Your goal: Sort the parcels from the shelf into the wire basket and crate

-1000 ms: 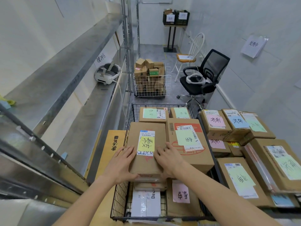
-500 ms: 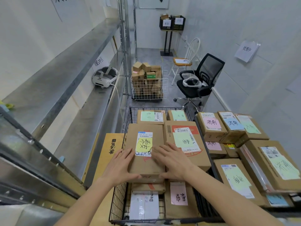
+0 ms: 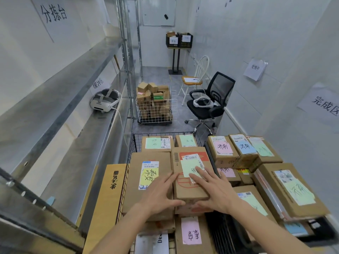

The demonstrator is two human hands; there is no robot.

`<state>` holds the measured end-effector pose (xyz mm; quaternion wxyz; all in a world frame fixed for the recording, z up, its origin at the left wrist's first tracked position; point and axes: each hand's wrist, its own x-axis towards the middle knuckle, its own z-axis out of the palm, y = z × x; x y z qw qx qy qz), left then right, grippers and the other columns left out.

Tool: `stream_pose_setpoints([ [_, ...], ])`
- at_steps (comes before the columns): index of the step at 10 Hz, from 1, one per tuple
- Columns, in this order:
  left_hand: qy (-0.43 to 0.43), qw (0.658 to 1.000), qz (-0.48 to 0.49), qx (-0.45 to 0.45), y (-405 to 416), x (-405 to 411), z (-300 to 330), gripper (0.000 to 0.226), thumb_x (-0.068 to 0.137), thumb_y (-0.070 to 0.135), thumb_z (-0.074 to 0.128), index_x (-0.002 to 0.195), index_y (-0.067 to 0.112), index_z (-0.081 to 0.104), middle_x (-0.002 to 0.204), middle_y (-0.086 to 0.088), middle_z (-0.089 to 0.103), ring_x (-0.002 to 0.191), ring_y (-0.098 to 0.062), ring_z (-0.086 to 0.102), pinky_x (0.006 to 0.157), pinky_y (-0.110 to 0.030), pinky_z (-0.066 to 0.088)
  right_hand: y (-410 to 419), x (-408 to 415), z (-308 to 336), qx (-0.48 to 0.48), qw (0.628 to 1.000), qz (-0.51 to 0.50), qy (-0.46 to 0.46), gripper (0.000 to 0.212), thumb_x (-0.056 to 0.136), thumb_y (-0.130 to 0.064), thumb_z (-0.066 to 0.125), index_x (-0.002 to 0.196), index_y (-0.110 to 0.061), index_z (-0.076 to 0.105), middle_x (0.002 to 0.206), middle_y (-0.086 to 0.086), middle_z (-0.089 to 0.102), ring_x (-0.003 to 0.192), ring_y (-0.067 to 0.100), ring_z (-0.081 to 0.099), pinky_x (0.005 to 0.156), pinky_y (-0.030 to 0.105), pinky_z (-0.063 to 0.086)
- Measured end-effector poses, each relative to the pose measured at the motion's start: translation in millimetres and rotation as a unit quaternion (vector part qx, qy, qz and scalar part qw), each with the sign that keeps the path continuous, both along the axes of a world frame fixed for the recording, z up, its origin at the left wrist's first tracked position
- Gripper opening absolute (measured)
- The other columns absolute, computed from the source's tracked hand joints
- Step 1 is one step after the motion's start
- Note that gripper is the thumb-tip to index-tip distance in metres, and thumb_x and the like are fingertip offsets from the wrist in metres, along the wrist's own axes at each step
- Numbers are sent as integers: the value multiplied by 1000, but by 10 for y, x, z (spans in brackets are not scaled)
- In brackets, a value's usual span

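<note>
- Far off to the left of both hands runs the metal shelf [image 3: 60,99], with a white headset [image 3: 104,101] lying on it; no parcel shows on the stretch in view.
- Just left of the left hand, a tall yellow carton [image 3: 108,187] stands wedged between the shelf and the wire basket [image 3: 132,143].
- The left hand [image 3: 161,193] lies open with fingers spread, its palm over the seam between the yellow-labelled parcel [image 3: 150,173] and the parcel beside it, fingertips on that second parcel's near left corner.
- The green-labelled parcel [image 3: 190,173] sits directly under and ahead of both hands, on top of the stack in the basket; its long axis runs away from the person.
- The right hand [image 3: 214,191] is flat and spread on that parcel's right half, fingers over its label; the thumb seems to reach toward the near edge, though that part is blurred.
- Both hands are about equally near it, one on each side, so a two-handed squeeze or nudge looks like the natural next move.
- Right of the right hand, more labelled parcels [image 3: 286,187] are piled on what looks like a dark crate [image 3: 319,233], mostly hidden beneath them.
</note>
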<state>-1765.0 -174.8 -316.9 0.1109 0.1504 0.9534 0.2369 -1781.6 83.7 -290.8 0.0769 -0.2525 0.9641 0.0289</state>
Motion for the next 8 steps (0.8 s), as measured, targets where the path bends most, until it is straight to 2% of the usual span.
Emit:
stream_pose_setpoints([
  [1,-11,1000,-1,-2,31,-17,-30,107,76,82,58,158,48,-1,169,10,7,153,-18,16,124,-39,19,-6,13,-25,-21,1000,-9,-21,100,81,-81,51,156,-51,-8,168,-14,-15,156,19,-8,121,51,27],
  [2,-7,1000,3,-3,16,-18,-52,107,75,83,58,157,49,-1,169,10,10,152,-19,19,124,-40,21,-29,33,-4,-28,999,-7,-23,99,84,-76,54,157,-48,-6,168,-13,-15,156,18,-10,114,43,37],
  [4,0,1000,9,6,26,92,17,106,76,82,60,158,48,2,168,12,8,152,-15,16,123,-34,18,-20,81,9,-15,999,-18,-30,103,77,-86,46,157,-47,-5,168,-14,-11,156,20,-6,125,50,14],
  [5,-6,1000,21,13,-40,197,99,106,76,82,60,158,48,1,168,12,8,153,-16,15,123,-36,17,0,175,86,-11,999,-14,-28,102,79,-86,45,158,-45,-4,169,-13,-7,156,18,-3,125,45,8],
  [7,-17,994,104,4,-140,574,409,97,81,83,44,161,36,15,169,9,3,156,-16,6,126,-41,12,8,356,373,-51,999,-20,-1,82,91,-83,25,160,-42,9,168,-15,2,156,12,5,125,41,7],
  [8,47,986,140,-77,-66,822,599,81,94,68,47,161,33,17,170,7,4,156,-19,8,125,-41,10,35,494,565,-53,999,-1,3,84,89,-83,21,160,-40,14,169,-13,9,155,13,11,124,42,12],
])
